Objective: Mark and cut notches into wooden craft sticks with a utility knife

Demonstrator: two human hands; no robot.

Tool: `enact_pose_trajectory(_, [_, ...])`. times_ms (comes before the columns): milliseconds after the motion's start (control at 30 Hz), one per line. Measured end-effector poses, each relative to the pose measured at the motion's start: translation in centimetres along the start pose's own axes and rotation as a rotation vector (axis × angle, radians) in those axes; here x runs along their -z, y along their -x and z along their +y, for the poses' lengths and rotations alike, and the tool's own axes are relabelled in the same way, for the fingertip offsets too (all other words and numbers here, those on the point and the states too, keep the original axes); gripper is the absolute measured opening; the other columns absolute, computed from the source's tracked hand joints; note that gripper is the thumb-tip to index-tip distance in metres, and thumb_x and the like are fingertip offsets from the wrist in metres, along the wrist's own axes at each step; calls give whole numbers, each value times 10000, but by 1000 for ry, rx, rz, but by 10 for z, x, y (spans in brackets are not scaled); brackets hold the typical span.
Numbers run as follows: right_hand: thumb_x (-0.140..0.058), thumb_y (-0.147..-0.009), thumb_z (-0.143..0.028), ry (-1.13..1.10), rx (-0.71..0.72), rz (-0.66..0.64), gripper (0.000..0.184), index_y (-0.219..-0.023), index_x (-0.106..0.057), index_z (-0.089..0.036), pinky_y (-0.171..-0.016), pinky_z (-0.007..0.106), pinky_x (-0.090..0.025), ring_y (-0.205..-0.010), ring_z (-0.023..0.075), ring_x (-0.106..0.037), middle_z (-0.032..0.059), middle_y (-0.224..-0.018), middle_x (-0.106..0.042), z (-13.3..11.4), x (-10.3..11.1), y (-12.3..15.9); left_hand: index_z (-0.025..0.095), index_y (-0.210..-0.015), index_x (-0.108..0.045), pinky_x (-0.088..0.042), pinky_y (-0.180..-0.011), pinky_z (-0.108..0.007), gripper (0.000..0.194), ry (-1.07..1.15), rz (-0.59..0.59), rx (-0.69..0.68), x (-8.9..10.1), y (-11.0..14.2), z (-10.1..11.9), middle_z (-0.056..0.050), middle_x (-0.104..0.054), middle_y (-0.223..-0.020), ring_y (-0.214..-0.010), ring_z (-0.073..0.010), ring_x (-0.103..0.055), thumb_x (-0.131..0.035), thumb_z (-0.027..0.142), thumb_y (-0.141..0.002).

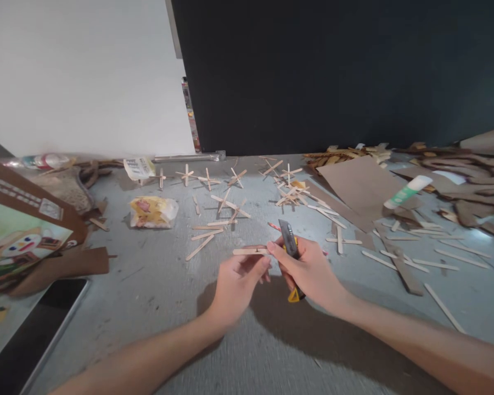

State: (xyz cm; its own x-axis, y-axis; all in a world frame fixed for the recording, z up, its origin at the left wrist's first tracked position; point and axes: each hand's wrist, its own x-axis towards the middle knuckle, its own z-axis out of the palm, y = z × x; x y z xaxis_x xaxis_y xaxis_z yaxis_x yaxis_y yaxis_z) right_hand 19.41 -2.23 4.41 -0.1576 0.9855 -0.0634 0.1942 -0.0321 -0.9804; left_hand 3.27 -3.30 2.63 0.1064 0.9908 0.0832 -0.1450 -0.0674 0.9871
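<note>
Taking the yellow printed clear plastic packet [156, 213] as landmark, the pale flat wooden stick [243, 252] in hand is to its right and nearer the person, held above the grey surface [156, 340]. The left hand [236, 282] has thumb and fingers drawn nearly together around the stick; the right hand [310, 269] pinches the stick's right end between thumb and forefinger, its other fingers curled round a grey-and-yellow utility knife [288, 240]. A small dark mark shows on the stick, its nature unclear. Right of the packet, several pale wooden stick crosses [186, 175] are put together, seemingly joined. Loose flat wooden sticks [200, 247] right of the packet, and more farther right, remain single, so the work looks partly done, the held stick not yet crossed with another
</note>
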Motion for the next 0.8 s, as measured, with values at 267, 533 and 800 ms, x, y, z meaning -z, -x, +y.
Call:
enact_pose_trajectory(267, [-548,-983,-596,117,33,-83,365,-938,-500,-237,-388,228,-324,-375,94,-419,-110,-515,-439,-8,1,11,191,-825,-621,-526,-636,-252,356,-174,39,-109,11,-4,-2,-25,-691,-740,-651,-130,-639,-623,524,-951])
enact_pose_trajectory(533, [-367,-1070,-401,368,50,-258,214,-1097,-506,-241,-436,246,-313,-428,109,-469,-72,-610,-506,-20,11,16,200,-913,-641,-450,-540,-237,371,-395,21,-33,19,-7,-10,8,-642,-686,-528,-108,-573,-503,531,-1009])
enact_pose_trajectory(800, [-360,-1065,-354,438,54,-279,191,-999,-505,-248,-452,251,-285,-420,102,-460,-73,-600,-510,-21,10,15,201,-837,-631,-415,-564,-232,353,-500,8,-80,20,-6,-6,25,-596,-645,-532,-105,-526,-482,463,-1022])
